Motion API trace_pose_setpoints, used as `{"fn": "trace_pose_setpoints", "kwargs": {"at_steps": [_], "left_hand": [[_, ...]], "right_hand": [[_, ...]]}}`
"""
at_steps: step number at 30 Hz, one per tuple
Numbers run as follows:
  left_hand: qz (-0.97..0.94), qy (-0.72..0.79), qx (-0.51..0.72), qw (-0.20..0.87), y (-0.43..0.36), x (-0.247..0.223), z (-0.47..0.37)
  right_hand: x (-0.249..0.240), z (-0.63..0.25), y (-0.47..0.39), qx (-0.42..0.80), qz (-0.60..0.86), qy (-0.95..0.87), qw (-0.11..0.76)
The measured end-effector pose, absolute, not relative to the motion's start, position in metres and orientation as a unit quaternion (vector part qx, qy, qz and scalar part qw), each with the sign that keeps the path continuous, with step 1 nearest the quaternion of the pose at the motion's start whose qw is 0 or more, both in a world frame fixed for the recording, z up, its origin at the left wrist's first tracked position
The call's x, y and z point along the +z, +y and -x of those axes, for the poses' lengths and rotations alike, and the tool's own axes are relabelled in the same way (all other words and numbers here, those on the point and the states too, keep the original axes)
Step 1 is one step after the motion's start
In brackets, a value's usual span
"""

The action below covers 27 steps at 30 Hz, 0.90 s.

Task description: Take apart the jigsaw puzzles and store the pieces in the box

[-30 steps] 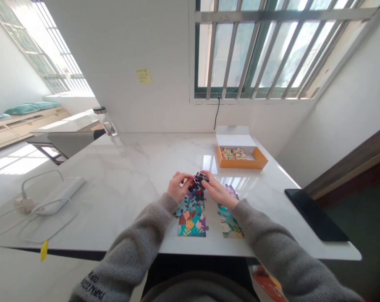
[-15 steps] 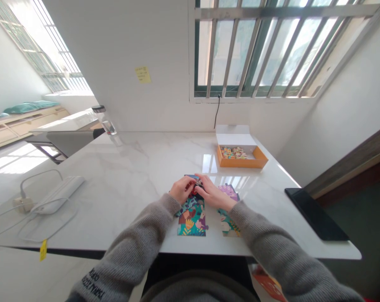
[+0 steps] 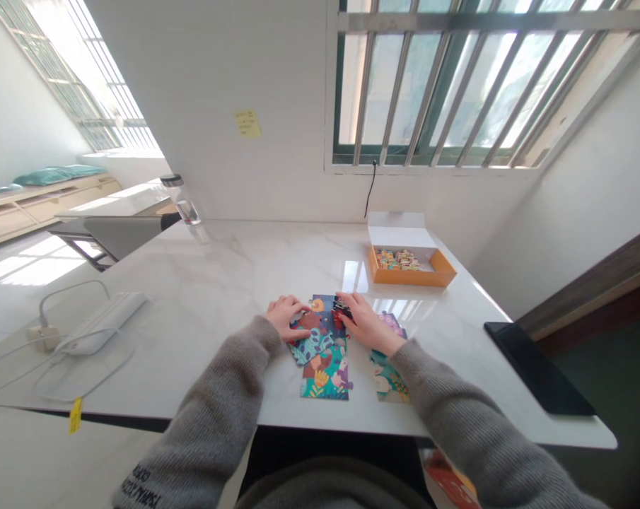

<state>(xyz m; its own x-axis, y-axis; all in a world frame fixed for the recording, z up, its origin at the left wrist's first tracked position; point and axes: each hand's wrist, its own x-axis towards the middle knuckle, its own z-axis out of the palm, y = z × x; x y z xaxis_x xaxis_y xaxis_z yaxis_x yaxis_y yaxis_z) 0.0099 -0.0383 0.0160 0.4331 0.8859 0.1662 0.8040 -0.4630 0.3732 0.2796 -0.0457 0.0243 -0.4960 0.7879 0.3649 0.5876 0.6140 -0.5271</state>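
Observation:
Colourful puzzle pieces lie on the white marbled table. My left hand (image 3: 286, 318) grips the left edge of a teal leafy piece (image 3: 312, 344), which is tilted and overlaps its neighbours. Below it lies a green piece with a yellow flower (image 3: 324, 382). Dark blue pieces (image 3: 322, 305) are at the top. My right hand (image 3: 361, 322) rests with its fingers around a small dark and red piece (image 3: 339, 311) at the upper right. Further right, partly under my right wrist, are a purple piece (image 3: 392, 324) and a green rabbit piece (image 3: 388, 382).
An open orange box (image 3: 412, 274) with more pieces stands at the back right. A black tablet-like slab (image 3: 537, 367) lies at the right edge. On the left are a white power strip (image 3: 107, 322) with cables and a clear bottle (image 3: 184, 205) farther back.
My left hand has moved left and down from beside my right hand to the leafy piece, uncovering the dark blue pieces. The view has shifted slightly. My right hand has barely moved.

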Motion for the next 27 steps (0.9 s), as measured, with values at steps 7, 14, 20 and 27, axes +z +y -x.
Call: {"fn": "trace_pose_setpoints", "kwargs": {"at_steps": [7, 14, 20, 27], "left_hand": [[-0.807, 0.469, 0.221, 0.282, -0.042, 0.025, -0.015], [-0.595, 0.42, 0.43, 0.533, -0.045, 0.034, -0.038], [-0.632, 0.411, 0.391, 0.527, -0.048, 0.03, -0.056], [-0.77, 0.487, 0.346, 0.222, -0.052, 0.025, -0.062]], "right_hand": [[0.023, -0.279, -0.046, 0.178, 0.406, -0.843, 0.305], [0.034, -0.276, -0.045, 0.32, 0.423, -0.753, 0.388], [0.039, -0.268, -0.052, 0.376, 0.409, -0.726, 0.406], [0.039, -0.262, -0.059, 0.392, 0.369, -0.763, 0.356]]}}
